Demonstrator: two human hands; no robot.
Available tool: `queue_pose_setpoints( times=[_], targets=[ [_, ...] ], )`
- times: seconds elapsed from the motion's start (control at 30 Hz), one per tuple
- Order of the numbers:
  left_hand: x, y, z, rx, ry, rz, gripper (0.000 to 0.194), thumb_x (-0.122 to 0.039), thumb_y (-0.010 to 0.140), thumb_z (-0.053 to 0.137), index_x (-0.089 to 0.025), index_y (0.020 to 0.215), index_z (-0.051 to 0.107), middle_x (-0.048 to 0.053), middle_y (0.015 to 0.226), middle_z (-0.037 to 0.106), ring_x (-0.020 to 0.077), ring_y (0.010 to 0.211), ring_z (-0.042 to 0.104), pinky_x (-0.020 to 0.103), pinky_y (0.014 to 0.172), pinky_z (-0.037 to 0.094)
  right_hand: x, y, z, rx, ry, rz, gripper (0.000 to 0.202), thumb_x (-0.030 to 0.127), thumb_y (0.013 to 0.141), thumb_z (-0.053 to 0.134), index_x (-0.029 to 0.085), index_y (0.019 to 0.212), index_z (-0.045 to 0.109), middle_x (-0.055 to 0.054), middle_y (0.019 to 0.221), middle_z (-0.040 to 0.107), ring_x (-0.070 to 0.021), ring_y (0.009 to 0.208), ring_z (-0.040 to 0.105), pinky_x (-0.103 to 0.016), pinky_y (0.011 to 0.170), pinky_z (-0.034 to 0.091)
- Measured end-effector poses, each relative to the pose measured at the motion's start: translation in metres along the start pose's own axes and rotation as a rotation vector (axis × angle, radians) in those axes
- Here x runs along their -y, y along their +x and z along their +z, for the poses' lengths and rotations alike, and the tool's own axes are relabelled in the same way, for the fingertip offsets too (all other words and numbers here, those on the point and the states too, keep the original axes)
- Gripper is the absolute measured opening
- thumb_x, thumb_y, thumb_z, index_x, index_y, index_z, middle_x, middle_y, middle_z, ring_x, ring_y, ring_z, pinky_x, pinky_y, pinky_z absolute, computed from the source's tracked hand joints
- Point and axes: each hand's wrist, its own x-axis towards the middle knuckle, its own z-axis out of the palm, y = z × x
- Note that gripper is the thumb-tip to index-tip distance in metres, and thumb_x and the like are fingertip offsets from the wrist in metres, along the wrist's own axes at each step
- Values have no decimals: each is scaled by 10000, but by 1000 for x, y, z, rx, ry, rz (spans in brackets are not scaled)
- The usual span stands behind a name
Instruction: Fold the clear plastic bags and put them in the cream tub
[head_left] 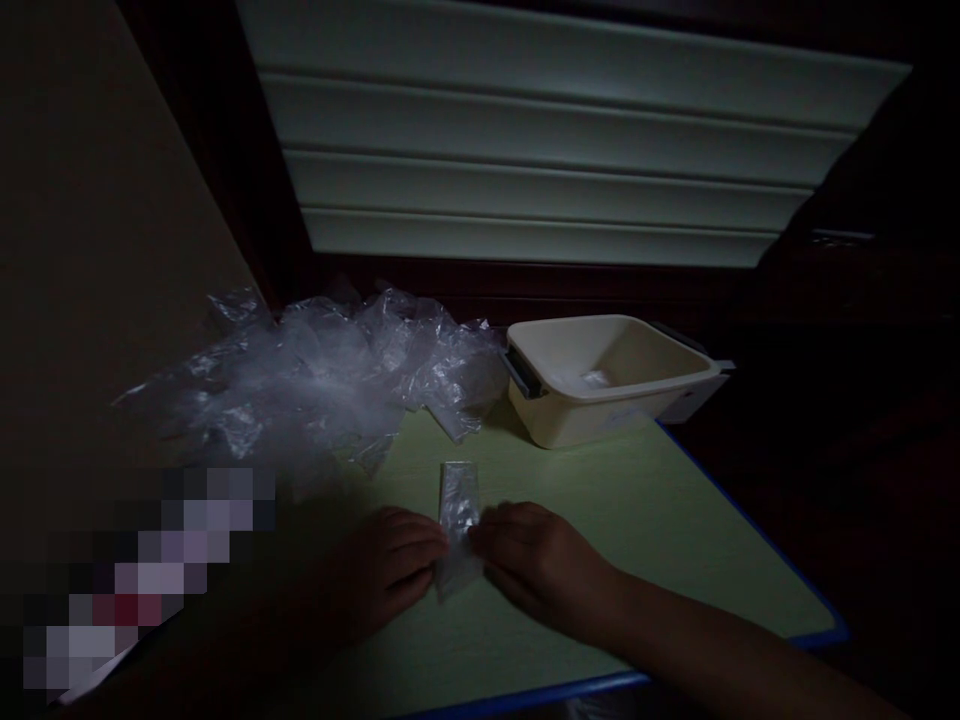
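A small clear plastic bag, long and narrow, lies on the pale green table between my hands. My left hand grips its left edge, fingers closed together. From the right, my right hand pinches the opposite edge with its fingertips. Something pale shows inside the bag or on its surface, too dim to make out. The thumbs are mostly hidden.
A heap of crumpled clear plastic bags covers the table's back left. At the back right stands a cream plastic bin with dark handles and something shiny inside. A blue edge borders the table. Pixelated blocks hide the lower left.
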Motion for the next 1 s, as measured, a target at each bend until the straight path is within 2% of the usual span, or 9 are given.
queue_pose_setpoints(
  times=[0.17,0.3,0.4,0.53,0.67,0.8,1.0],
  targets=[
    [4,4,-3,67,-9,-22,341,-116,911,325,-177,1015,644,-39,1014,698,137,947,657,226,881,507,2,2,-3,-9,110,79,180,144,921,458,153,1000,620,-70,916,699,-173,860,635,-295,796,477],
    [7,2,0,6,-8,-71,398,-141,938,251,-163,974,647,-37,973,697,159,899,669,269,825,539,5,3,-3,-19,149,121,171,216,888,546,139,1020,623,-86,918,692,-202,890,627,-330,813,463],
    [13,-1,5,-4,-44,-40,322,-125,932,341,-195,993,649,-20,984,700,150,912,668,262,825,547,6,3,0,-41,182,140,219,318,878,596,143,1004,636,-93,909,690,-220,897,620,-353,807,453],
    [20,-2,10,-16,-103,7,221,-162,935,444,-193,934,662,20,921,712,160,870,665,268,787,543,6,4,6,-83,232,128,146,241,908,555,153,946,665,-78,888,693,-207,878,615,-347,797,438],
    [20,2,9,-16,-160,-7,223,-202,951,459,-184,850,658,33,865,688,142,795,649,239,711,524,8,5,10,-109,252,127,165,199,907,530,154,875,686,-77,875,684,-203,847,606,-342,769,444],
    [18,5,8,-6,-221,-16,206,-222,949,466,-183,843,639,24,822,684,144,796,636,242,723,506,9,6,10,-118,356,183,178,194,906,504,163,875,677,-90,900,667,-204,860,592,-345,771,453],
    [24,-2,16,-75,-212,-143,135,-233,938,486,-187,932,613,31,817,648,154,750,621,252,669,497,7,11,12,-101,459,320,41,147,844,561,154,818,592,-63,755,643,-183,693,579,-316,643,452]
  ],
)
